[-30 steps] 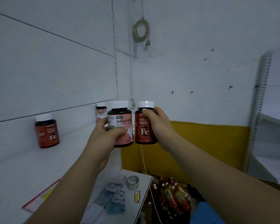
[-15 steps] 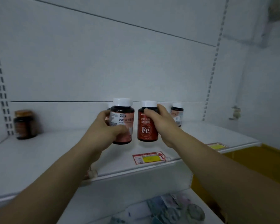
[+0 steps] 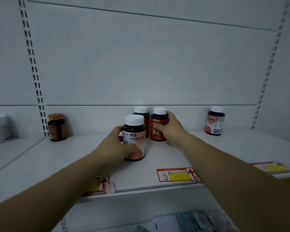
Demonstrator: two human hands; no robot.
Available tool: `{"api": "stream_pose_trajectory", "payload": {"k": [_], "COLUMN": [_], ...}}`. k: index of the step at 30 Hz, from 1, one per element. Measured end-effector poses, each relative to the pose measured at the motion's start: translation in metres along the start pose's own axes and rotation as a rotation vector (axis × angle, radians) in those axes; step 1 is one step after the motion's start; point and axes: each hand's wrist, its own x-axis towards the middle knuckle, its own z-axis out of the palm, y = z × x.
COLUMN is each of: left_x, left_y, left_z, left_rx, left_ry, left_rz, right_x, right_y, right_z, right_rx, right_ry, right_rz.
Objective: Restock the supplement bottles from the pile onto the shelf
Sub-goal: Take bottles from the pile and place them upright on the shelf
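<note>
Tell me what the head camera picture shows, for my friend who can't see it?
Two bare hands set supplement bottles on a white shelf: the left hand grips a pink-label bottle, and the right hand grips a red Fe bottle farther back. A third bottle stands behind them, with an orange-capped bottle far left and another pink-label bottle far right.

Left hand (image 3: 115,144) and right hand (image 3: 170,127) grip.
</note>
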Motion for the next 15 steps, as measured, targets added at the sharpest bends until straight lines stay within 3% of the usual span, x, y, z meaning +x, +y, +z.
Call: {"api": "stream_pose_trajectory", "payload": {"k": [10, 15], "left_x": [0.019, 0.02], "left_y": [0.009, 0.028], "left_z": [0.006, 0.051], "left_rx": [0.097, 0.06], "left_ry": [-0.057, -0.096], "left_rz": [-0.065, 0.013], "right_x": [0.023, 0.009], "right_y": [0.013, 0.017], "right_z": [0.0, -0.064], "right_rx": [-0.198, -0.55], "right_ry": [-0.091, -0.159], "right_rz": [-0.017, -0.077]}}
